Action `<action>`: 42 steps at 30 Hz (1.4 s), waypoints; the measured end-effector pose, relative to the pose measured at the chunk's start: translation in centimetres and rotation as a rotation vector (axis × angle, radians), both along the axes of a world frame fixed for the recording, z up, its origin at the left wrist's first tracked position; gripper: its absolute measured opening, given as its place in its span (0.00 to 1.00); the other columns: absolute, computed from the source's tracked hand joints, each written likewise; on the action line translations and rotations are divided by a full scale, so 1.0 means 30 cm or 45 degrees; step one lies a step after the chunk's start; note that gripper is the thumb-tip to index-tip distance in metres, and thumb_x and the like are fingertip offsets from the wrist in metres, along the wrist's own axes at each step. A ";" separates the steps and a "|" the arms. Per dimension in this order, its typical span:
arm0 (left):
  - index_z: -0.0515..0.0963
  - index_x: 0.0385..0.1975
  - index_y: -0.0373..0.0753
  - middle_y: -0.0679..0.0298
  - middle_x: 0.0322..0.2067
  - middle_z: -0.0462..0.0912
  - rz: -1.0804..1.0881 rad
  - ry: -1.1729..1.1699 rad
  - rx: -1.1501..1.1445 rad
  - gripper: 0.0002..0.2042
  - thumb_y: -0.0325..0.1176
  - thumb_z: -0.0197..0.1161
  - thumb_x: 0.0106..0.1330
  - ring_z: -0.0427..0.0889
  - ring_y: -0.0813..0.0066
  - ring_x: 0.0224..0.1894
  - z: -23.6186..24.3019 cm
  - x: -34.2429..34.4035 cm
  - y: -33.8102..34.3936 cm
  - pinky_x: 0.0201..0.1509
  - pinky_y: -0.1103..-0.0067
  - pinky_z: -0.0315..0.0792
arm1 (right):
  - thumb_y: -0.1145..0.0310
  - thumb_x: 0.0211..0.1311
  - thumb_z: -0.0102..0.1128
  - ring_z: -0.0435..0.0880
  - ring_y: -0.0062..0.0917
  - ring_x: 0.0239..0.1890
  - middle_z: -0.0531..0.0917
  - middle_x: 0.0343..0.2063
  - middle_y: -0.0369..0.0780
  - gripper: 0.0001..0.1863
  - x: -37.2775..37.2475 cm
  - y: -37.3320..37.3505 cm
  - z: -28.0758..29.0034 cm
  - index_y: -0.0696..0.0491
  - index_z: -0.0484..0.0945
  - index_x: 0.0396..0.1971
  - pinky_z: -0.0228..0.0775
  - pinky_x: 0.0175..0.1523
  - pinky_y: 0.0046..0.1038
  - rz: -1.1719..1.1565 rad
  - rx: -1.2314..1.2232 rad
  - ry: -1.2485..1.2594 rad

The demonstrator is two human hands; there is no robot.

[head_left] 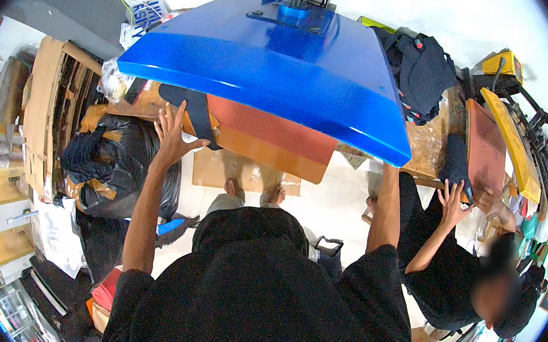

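A large blue heat press plate (251, 68) hangs in front of me and hides much of the table behind it. Below its front edge shows a reddish-brown pad (291, 136). My left hand (176, 135) is spread at the pad's left side, its fingertips on a black cloth piece (191, 103). That hand looks open, with thumb and fingers apart. My right forearm (387, 209) reaches up to the plate's right corner, where the hand is hidden, so its fingers and anything in them do not show.
A co-worker (442, 255) on the right handles dark cloth (455, 160) beside a second press with a yellow plate (510, 146). A black plastic bag (130, 169) bulges to my left. Dark garments (425, 70) lie piled at the back right; cardboard (204, 167) is underfoot.
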State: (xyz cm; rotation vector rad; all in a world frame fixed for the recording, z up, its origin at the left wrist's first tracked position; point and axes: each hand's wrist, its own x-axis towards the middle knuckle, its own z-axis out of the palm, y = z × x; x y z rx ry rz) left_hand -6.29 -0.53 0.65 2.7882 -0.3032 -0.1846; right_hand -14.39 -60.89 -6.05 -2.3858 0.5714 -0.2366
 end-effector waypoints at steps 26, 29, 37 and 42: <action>0.52 0.75 0.50 0.34 0.74 0.30 0.019 -0.253 -0.403 0.64 0.70 0.76 0.35 0.26 0.28 0.75 -0.038 -0.022 0.027 0.70 0.35 0.28 | 0.69 0.64 0.67 0.86 0.21 0.37 0.87 0.37 0.38 0.11 0.050 1.344 0.358 0.57 0.83 0.44 0.76 0.40 0.21 0.183 1.043 -0.293; 0.53 0.75 0.50 0.36 0.74 0.30 0.037 -0.227 -0.484 0.64 0.69 0.77 0.34 0.25 0.30 0.75 -0.036 -0.022 0.027 0.70 0.35 0.28 | 0.67 0.64 0.68 0.84 0.18 0.34 0.86 0.34 0.36 0.11 0.138 1.452 0.397 0.55 0.84 0.43 0.72 0.35 0.19 0.101 1.099 -0.016; 0.51 0.75 0.52 0.38 0.75 0.30 0.048 -0.202 -0.539 0.65 0.65 0.79 0.32 0.26 0.32 0.76 -0.041 -0.019 0.044 0.70 0.35 0.29 | 0.69 0.58 0.72 0.75 0.14 0.25 0.83 0.26 0.33 0.12 0.193 1.514 0.330 0.55 0.84 0.40 0.67 0.31 0.21 0.119 0.458 0.052; 0.50 0.75 0.53 0.38 0.75 0.30 0.049 -0.178 -0.557 0.64 0.68 0.77 0.35 0.26 0.31 0.75 -0.042 -0.020 0.055 0.70 0.35 0.27 | 0.68 0.65 0.65 0.83 0.28 0.41 0.85 0.44 0.41 0.15 0.146 1.523 0.361 0.56 0.82 0.49 0.74 0.44 0.30 0.444 -0.038 -0.233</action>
